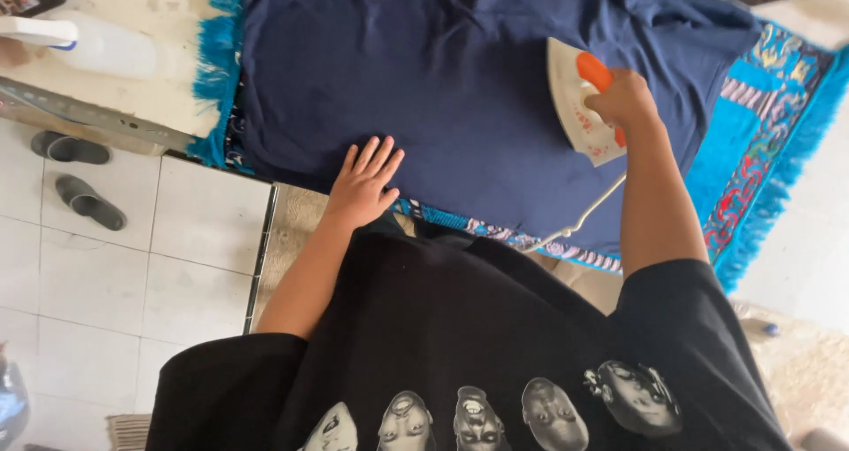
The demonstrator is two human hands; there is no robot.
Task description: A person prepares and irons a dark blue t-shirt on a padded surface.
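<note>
A dark navy garment (460,80) lies spread flat over a patterned turquoise cloth with a fringe (752,124). My left hand (363,184) rests palm down on the garment's near edge, fingers spread. My right hand (623,97) grips the orange handle of a white clothes iron (575,106), which sits soleplate down on the garment's right half. The iron's white cord (579,217) runs from it toward my body.
A white spray bottle (88,46) lies on the pale surface at the upper left, beyond the fringe. Two dark slippers (80,175) sit on the white tiled floor at left. My black printed shirt fills the lower part of the view.
</note>
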